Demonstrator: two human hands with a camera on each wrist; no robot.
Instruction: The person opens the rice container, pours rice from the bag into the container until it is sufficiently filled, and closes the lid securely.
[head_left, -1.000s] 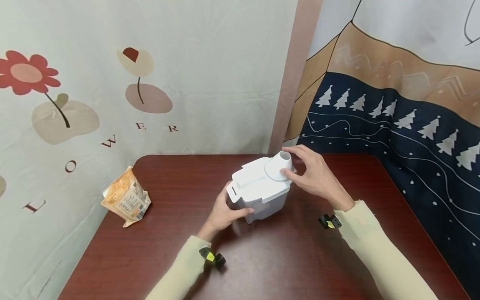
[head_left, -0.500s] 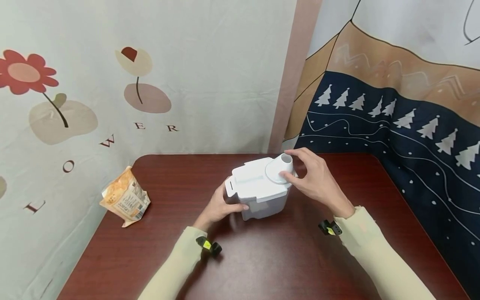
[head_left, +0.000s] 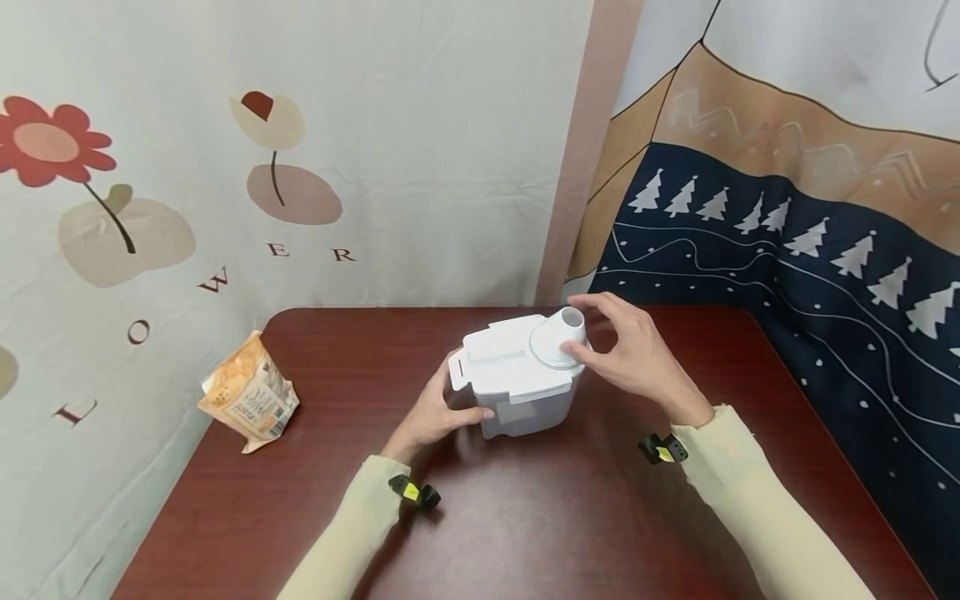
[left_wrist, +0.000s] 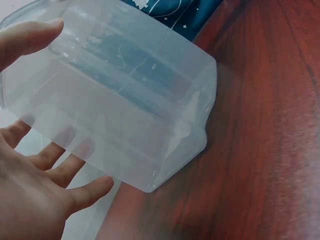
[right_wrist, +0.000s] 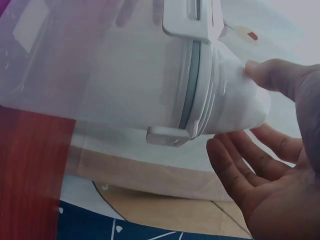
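Observation:
A translucent plastic storage container (head_left: 528, 415) with a white latching lid (head_left: 501, 362) is over the middle of the table. Its short round spout (head_left: 562, 332) rises from the lid's right end, mouth uncovered. My left hand (head_left: 435, 414) grips the left end of the body, thumb along the near side; in the left wrist view, the other fingers spread over another wall. With thumb and fingers on either side, my right hand (head_left: 632, 354) holds the spout. In the right wrist view, the thumb touches the spout (right_wrist: 240, 95) and the fingers curve below it.
An orange and cream food packet (head_left: 253, 396) with a printed label stands at the table's left edge. The reddish-brown wooden table (head_left: 585, 525) meets a pale printed curtain (head_left: 442, 167) behind and a dark tree-patterned cloth (head_left: 720, 258) at right.
Container and left hand have shifted slightly left, and the container has turned a little, showing more of its near side. My right hand has kept its hold on the spout.

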